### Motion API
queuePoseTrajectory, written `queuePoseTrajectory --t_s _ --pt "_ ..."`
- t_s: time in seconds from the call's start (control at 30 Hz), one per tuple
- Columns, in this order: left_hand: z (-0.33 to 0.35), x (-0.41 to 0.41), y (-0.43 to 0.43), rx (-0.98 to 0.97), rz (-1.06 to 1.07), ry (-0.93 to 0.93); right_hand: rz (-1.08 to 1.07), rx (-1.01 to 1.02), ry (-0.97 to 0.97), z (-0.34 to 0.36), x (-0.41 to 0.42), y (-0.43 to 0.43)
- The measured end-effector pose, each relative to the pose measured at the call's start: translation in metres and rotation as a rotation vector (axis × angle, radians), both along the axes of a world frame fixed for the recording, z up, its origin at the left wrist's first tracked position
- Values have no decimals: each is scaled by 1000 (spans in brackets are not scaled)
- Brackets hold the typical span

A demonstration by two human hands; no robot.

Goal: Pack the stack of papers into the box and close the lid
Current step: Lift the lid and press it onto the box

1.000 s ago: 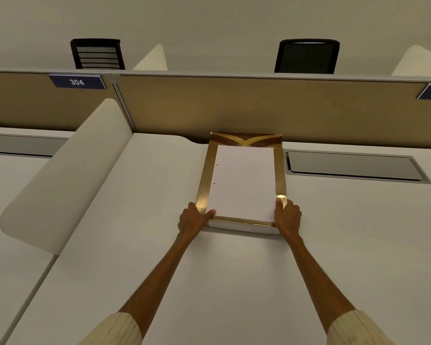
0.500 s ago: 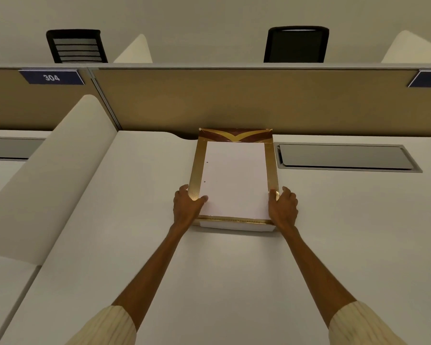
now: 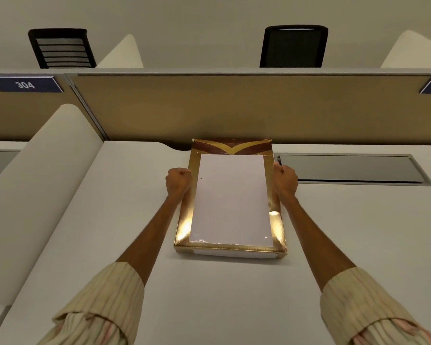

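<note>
I've got the shiny gold rectangular cardboard box (image 3: 184, 220) dead centre on the white surface (image 3: 234, 307), far end butted up against the tan divider panel (image 3: 234, 108) at 12 o'clock. White stack of papers (image 3: 230, 199) sits inside it, gold rim showing all round; brown-and-gold patterned flap (image 3: 230, 146) w/ a wing shape at the box's 12 o'clock end. Lid's not over the papers.

Left hand (image 3: 178, 179) at 9 o'clock of the box, curled into a fist, knuckles against the left wall's top edge. Can't tell if that grip has hold of the edge or is just pressed on it. Right hand (image 3: 285, 179) at 3 o'clock, same story: fist-tight, thumb up against the right wall, contact yes, actual hold unclear. Both on the far half of the box. Cream striped sleeves (image 3: 105, 302) pushed up the forearms.

Grey recessed cable tray (image 3: 346, 168) just right of the box at 3 o'clock. Blue "304" plate (image 3: 25, 84) at 10 o'clock, two black chairs (image 3: 60, 47) behind the divider.
</note>
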State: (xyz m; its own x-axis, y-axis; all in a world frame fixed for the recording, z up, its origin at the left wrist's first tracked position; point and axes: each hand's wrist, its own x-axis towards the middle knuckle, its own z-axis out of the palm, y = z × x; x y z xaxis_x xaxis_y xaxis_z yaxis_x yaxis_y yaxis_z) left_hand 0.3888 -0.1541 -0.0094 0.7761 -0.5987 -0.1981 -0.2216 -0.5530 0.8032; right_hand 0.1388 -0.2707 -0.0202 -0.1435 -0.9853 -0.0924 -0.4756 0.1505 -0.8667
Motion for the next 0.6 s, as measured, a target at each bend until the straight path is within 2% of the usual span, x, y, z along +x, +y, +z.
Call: queuePoseTrajectory --t_s 0.23,0.43,0.6 --pt "-9 15 -23 -18 48 1 -116 23 107 -2 16 -23" --pt "-14 23 -23 1 50 24 -137 6 98 -11 15 -20" --pt "-4 12 -17 122 38 -175 -97 -9 121 -10 11 -16"
